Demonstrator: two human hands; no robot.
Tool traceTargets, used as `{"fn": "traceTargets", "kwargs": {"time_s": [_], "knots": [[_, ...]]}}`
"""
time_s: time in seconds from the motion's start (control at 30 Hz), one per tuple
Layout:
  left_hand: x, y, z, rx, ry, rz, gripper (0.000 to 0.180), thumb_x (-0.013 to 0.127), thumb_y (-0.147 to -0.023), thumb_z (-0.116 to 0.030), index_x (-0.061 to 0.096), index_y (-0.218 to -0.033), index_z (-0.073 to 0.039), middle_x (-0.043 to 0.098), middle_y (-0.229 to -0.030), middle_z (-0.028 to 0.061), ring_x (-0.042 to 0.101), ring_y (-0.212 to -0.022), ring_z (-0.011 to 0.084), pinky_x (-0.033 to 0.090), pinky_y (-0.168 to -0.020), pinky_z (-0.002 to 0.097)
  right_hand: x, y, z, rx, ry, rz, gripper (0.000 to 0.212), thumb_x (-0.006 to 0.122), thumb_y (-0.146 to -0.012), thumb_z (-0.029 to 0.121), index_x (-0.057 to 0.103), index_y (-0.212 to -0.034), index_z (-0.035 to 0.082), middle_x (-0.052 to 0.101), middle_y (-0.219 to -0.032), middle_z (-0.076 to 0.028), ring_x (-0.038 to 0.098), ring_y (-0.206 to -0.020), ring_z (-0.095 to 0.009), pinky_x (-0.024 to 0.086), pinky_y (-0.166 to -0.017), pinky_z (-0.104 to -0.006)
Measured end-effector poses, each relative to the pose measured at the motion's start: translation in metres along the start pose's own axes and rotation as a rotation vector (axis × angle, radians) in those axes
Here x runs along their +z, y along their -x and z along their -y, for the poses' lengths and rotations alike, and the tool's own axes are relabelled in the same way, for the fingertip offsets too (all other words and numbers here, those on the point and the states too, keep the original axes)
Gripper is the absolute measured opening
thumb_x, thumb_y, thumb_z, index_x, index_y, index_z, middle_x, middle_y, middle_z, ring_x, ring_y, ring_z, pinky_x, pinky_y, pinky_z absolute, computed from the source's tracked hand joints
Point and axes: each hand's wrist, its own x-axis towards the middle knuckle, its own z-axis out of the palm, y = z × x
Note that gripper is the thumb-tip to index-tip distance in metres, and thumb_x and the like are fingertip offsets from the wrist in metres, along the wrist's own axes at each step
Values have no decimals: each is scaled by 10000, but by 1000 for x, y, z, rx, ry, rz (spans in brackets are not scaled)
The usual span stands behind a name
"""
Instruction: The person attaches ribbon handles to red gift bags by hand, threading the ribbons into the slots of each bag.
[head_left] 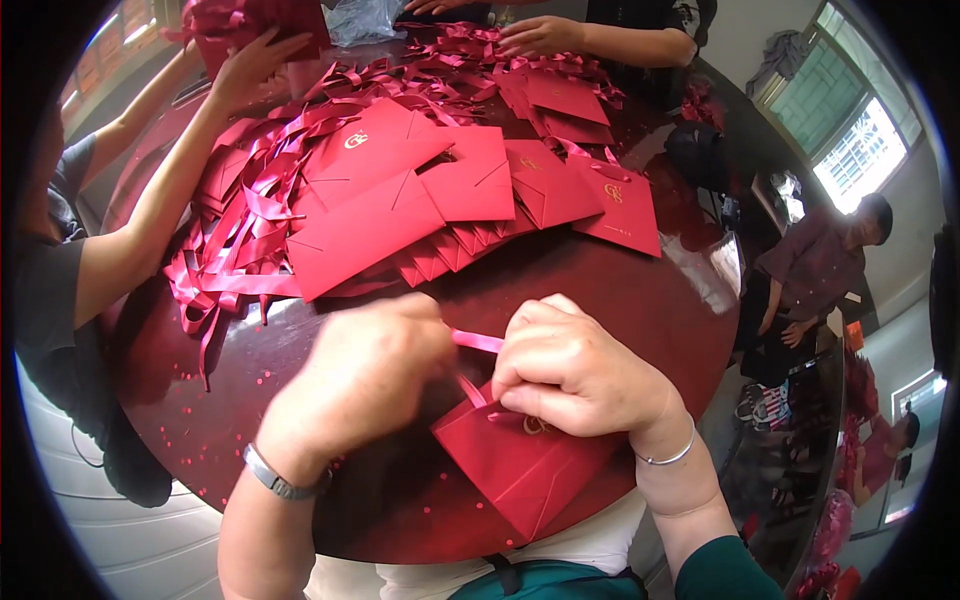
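Close to the table's near edge lies a flat red paper gift bag (530, 475) with a gold mark, tilted toward me. A pink ribbon (477, 341) stretches taut between my two hands above the bag's top edge, with part of it running down to the bag. My left hand (370, 365), slightly blurred, is closed on one end of the ribbon. Fingers curled, my right hand (575, 370) grips the ribbon on the other side and covers part of the bag's top edge. The ribbon's ends are hidden inside my fingers.
A heap of red gift bags (370, 225) with loose pink ribbons (265, 205) covers the middle of the dark round table (240, 420). Small red bits dot its surface. At left a co-worker's arm (150, 230) lifts red bags; another person's hand (540, 37) reaches in at the far side.
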Motion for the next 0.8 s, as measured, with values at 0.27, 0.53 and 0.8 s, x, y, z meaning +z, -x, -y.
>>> {"fn": "traceTargets", "kwargs": {"time_s": [0.27,0.53,0.8], "knots": [[-15,5,24,-289,-359,-166,119,614,-762,-14,650,-870,-48,598,-836,134,614,-857,349,489,-720,439,-2,3,-6,101,-209,45,108,626,-827,109,685,-831,18,656,-764,-64,571,-798,-248,456,-783,-360],[14,0,-41,-99,-3,-343,241,611,-785,65,636,-1015,-2,628,-863,158,608,-763,305,480,-682,378,-15,14,-39,508,175,-112,213,588,-867,195,700,-892,17,664,-801,-153,640,-776,-296,501,-725,-363],[61,-1,-62,-88,-23,-171,267,676,-785,-52,633,-1039,13,635,-865,140,581,-815,314,459,-738,405,4,-5,-40,713,170,29,261,631,-745,310,693,-640,79,645,-622,-120,632,-632,-274,494,-627,-369]]}}
